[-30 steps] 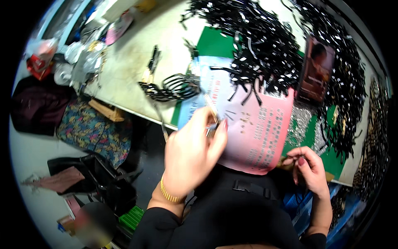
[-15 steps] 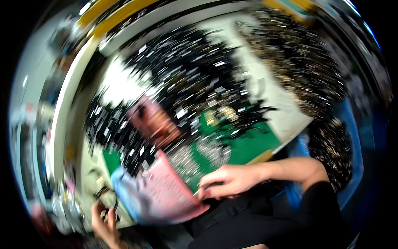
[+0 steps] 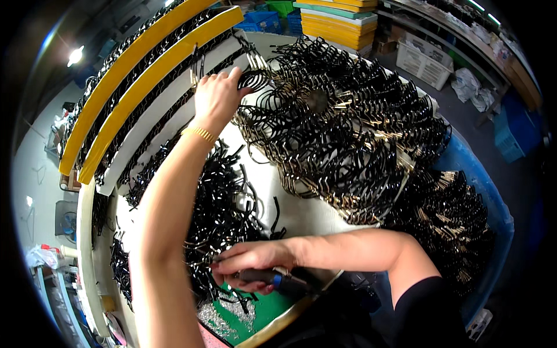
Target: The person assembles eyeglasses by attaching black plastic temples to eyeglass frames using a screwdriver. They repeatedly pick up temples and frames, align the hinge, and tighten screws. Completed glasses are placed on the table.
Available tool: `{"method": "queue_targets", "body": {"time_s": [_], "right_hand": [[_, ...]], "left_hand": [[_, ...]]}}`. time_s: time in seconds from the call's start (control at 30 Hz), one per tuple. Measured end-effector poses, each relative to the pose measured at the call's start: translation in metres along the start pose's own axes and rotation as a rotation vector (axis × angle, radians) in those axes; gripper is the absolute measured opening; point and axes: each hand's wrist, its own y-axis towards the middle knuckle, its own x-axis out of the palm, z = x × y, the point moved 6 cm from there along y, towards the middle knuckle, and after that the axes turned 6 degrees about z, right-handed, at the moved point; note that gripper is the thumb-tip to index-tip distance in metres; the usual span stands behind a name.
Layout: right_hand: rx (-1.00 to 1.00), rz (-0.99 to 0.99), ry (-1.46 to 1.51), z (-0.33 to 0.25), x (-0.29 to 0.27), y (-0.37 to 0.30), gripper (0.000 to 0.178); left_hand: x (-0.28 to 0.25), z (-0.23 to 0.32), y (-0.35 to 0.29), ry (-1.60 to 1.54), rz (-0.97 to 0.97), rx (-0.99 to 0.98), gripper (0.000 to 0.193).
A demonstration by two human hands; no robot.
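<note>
My left hand [image 3: 219, 95], with a gold-coloured bracelet at the wrist, reaches to the far side of the table. Its fingers are closed round a bundle of thin black loops [image 3: 254, 79] with gold-coloured ends. Nearer my body, my right hand [image 3: 255, 264] is wrapped round a dark-handled hand tool [image 3: 285, 281] with a blue part; its working end is hidden. Under and beyond that hand lies a heap of short glossy black pieces [image 3: 217, 203]. More black loops with gold-coloured ends [image 3: 342, 136] are piled to the right of my left hand.
Yellow- and white-edged trays [image 3: 159, 95] of black pieces are stacked at the far left. A blue-lined container [image 3: 493, 232] holds more loops at the right. Small silvery bits lie on a green mat [image 3: 271, 310] near me. A white crate [image 3: 423, 62] stands beyond the table.
My left hand has gone from the near left, beside a pink and blue sheet, to the far side and now holds black loops. My right hand still holds the tool. The view has turned.
</note>
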Motion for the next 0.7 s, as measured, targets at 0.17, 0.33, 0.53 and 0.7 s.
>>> {"method": "queue_targets", "body": {"time_s": [0.17, 0.33, 0.53, 0.7], "right_hand": [[0.013, 0.138, 0.149, 0.006, -0.013, 0.003, 0.030], [0.022, 0.295, 0.066, 0.003, -0.021, -0.004, 0.029], [-0.157, 0.380, 0.117, -0.025, -0.038, -0.007, 0.019], [-0.307, 0.193, 0.161, -0.044, -0.044, -0.009, 0.019]], "left_hand": [[0.091, 0.010, 0.005, -0.595, -0.411, -0.255, 0.076], [0.080, 0.035, 0.005, -0.633, -0.690, -0.199, 0.081], [0.010, 0.021, -0.016, -0.394, -0.122, -0.039, 0.051], [-0.148, 0.006, -0.142, -0.411, -0.114, -0.176, 0.048]]}}
